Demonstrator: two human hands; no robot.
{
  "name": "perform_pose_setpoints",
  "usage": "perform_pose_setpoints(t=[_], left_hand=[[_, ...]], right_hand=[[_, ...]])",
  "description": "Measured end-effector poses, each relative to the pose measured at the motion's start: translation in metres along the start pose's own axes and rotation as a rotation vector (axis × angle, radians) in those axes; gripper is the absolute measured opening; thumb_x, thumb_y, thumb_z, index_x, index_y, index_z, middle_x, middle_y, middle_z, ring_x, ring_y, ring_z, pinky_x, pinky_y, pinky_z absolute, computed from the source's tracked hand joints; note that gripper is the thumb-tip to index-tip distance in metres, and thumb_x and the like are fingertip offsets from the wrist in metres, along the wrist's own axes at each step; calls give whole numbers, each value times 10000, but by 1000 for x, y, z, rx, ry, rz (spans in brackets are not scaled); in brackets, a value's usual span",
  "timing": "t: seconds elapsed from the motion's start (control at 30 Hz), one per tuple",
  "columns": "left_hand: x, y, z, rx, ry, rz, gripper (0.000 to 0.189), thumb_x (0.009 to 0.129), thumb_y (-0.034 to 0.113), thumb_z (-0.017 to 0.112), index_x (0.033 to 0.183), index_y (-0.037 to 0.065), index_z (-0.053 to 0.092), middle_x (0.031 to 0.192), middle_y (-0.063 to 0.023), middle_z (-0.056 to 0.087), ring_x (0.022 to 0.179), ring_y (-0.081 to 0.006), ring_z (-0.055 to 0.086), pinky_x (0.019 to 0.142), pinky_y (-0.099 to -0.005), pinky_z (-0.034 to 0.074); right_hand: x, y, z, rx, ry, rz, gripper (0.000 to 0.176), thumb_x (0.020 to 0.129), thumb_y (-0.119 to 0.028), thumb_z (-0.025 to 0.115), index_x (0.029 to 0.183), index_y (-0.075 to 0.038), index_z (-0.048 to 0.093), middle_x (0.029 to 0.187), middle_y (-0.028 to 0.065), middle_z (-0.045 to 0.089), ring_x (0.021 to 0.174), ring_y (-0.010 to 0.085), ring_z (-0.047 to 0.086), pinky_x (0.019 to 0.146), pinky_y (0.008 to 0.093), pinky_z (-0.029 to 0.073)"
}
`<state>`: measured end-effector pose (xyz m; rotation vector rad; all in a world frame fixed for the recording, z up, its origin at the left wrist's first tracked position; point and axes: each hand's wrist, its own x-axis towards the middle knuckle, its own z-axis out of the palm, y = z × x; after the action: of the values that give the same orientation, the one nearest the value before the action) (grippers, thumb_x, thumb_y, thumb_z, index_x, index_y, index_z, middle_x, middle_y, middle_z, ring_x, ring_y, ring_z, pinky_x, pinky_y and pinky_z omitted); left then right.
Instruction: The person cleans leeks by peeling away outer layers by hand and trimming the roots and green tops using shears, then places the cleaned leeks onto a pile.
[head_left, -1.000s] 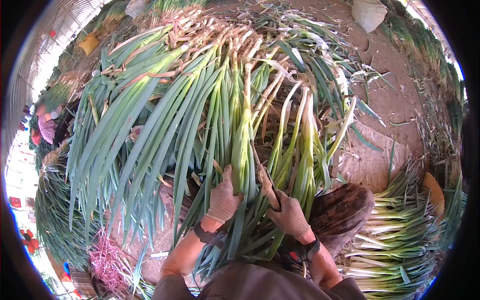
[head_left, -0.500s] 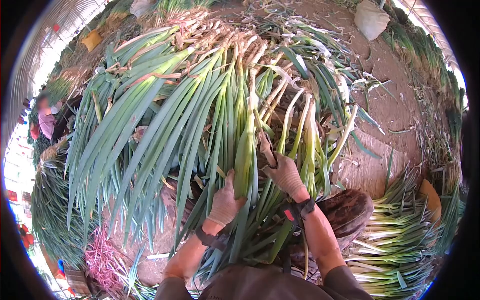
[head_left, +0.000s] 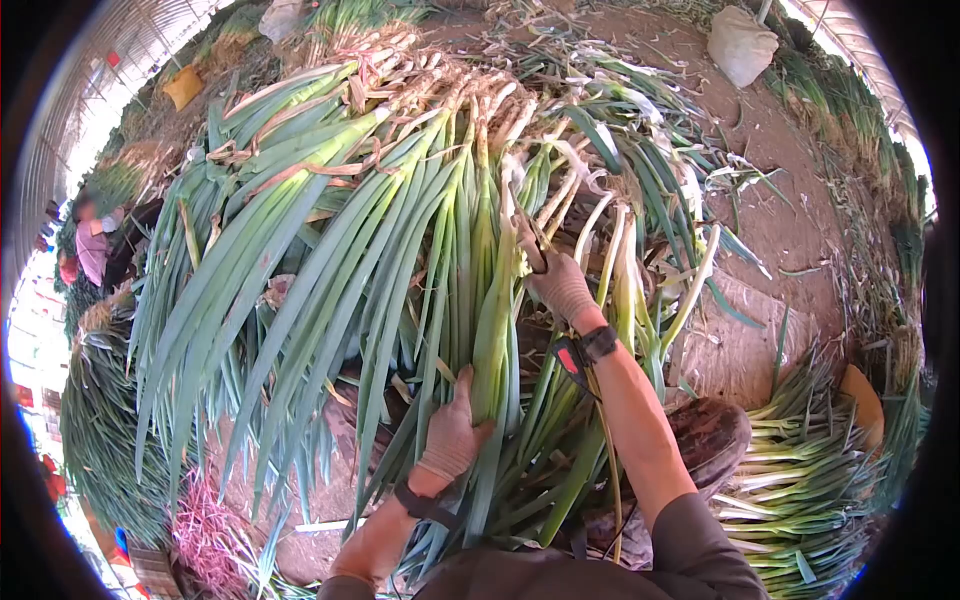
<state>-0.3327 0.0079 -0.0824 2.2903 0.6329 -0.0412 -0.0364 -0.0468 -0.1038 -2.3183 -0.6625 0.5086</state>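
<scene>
Heap of leeks point(head_left: 330, 200): centre to upper left of the frame, root ends at the top, leaves fanned downward. Row of paler stalks point(head_left: 800, 480): laid side by side, lower right. Leek being handled point(head_left: 490, 345): centre, lengthwise in the frame, its leaves toward the bottom. Left hand point(head_left: 455, 430), gloved: lower centre, against that leek's leaves; most fingers are hidden, so we cannot tell how firmly they close. Right hand point(head_left: 563, 285), gloved: centre, fingers curled and pinching a brownish strip point(head_left: 528, 245) beside the leek; leaf or tool, we cannot say.

Change noted: the right hand has moved up the frame from a moment ago; the left has hardly shifted. We judge the work now centres nearer the root end, with the leaves steadied below.
</scene>
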Motion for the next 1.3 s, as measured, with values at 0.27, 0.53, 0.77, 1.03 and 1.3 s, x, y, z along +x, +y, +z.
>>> perform_pose_setpoints(t=[0.27, 0.53, 0.77, 1.03, 1.3], left_hand=[[0, -5, -2, -35, 16, 53, 981, 747, 178, 760, 1535, 16, 198, 928, -310, 651, 824, -471, 644, 771, -511, 522], [-10, 17, 23, 122, -100, 135, 925, 775, 97, 668, 1550, 24, 170, 981, -274, 669, 768, -423, 668, 700, -503, 531], [-37, 53, 80, 296, -352, 337, 851, 820, 49, 554, 1551, -28, 126, 1180, -267, 633, 708, -345, 699, 600, -448, 560], [-38, 76, 85, 393, -626, 503, 365, 862, 152, 600, 1199, 13, 627, 981, -206, 695, 813, -348, 708, 724, -444, 571], [88, 21, 36, 302, 58, 239, 253, 846, 219, 661, 1050, 69, 664, 1022, -178, 683, 888, -372, 687, 783, -455, 556]], right_hand=[[48, 13, 4, 192, -32, 48, 358, 735, -247, 724, 939, 43, 671, 799, 202, 681, 739, 315, 672, 734, 401, 529], [-83, 20, -31, 225, -111, 87, 418, 758, -191, 715, 1084, 54, 628, 839, 231, 665, 789, 332, 669, 767, 410, 523], [-142, 46, -42, 369, -24, 205, 418, 744, -163, 708, 1083, 68, 624, 822, 189, 666, 768, 265, 644, 779, 378, 517], [-166, 27, -23, 295, -46, 173, 487, 753, -184, 696, 1161, 68, 609, 879, 231, 677, 845, 349, 672, 818, 386, 520], [-184, 19, 6, 204, -126, 142, 377, 760, -225, 702, 992, 61, 622, 881, 296, 661, 906, 442, 657, 819, 460, 510]])
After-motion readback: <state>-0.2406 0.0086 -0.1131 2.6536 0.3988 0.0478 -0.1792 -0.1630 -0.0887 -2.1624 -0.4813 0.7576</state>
